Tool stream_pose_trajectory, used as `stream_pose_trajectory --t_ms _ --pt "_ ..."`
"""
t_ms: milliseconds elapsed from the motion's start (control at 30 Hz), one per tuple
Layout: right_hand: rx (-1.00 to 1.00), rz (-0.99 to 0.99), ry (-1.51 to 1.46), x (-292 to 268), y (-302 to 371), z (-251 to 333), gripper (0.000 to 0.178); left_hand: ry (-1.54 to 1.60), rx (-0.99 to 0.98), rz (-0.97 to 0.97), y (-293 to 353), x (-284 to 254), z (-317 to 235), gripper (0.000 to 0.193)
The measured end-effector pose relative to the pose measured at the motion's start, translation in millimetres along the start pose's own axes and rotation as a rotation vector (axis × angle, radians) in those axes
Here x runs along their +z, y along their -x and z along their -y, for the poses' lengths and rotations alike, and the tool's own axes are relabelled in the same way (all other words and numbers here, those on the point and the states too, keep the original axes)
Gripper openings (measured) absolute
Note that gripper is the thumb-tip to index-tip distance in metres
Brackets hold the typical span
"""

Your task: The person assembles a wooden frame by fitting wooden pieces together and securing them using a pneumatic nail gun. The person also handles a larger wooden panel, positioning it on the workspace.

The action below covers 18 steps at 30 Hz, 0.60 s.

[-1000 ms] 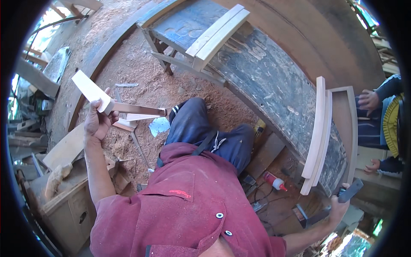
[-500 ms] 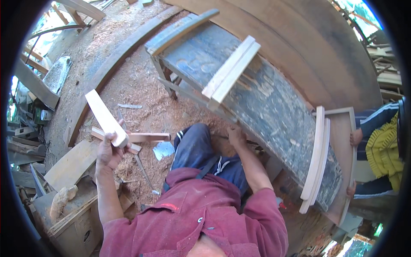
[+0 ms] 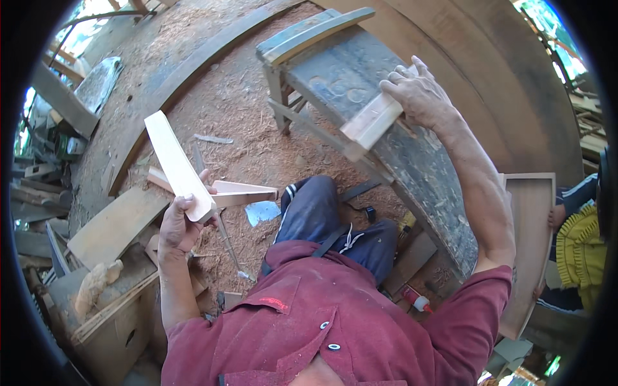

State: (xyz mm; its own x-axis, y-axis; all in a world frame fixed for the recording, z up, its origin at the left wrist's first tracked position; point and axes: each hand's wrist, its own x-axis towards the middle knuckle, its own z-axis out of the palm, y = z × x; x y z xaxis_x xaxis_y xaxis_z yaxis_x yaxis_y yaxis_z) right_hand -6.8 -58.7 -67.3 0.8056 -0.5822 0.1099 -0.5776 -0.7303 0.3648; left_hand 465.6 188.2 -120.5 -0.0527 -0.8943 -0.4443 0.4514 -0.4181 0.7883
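While the left hand point(image 3: 180, 228) grips a board point(image 3: 177, 164), the right hand point(image 3: 421, 95) clasps strips point(image 3: 374, 120); a bench point(image 3: 430, 177) lies beneath.

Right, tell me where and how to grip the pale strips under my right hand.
Likely best from above, right hand spanning the middle of the pale strips: they lie side by side across the bench, seemingly narrow enough to straddle. Their near end seems to jut past the bench edge, offering a second hold.

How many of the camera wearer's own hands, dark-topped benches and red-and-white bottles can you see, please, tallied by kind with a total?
Wearer's hands: 2 (left hand, right hand)
Dark-topped bench: 1
Red-and-white bottle: 1
Total: 4
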Motion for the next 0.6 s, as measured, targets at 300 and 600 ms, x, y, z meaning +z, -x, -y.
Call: stream_pose_trajectory --t_ms 300,600 --pt "0.177 0.482 -0.586 -22.7 -77.6 202.8 0.032 -0.051 0.091 -0.139 50.5 -42.7 -8.3 0.100" --pt "1.301 -0.123 -0.152 -70.4 163.7 123.5 0.068 -0.076 0.112 -0.145 55.7 -31.0 -6.2 0.097"
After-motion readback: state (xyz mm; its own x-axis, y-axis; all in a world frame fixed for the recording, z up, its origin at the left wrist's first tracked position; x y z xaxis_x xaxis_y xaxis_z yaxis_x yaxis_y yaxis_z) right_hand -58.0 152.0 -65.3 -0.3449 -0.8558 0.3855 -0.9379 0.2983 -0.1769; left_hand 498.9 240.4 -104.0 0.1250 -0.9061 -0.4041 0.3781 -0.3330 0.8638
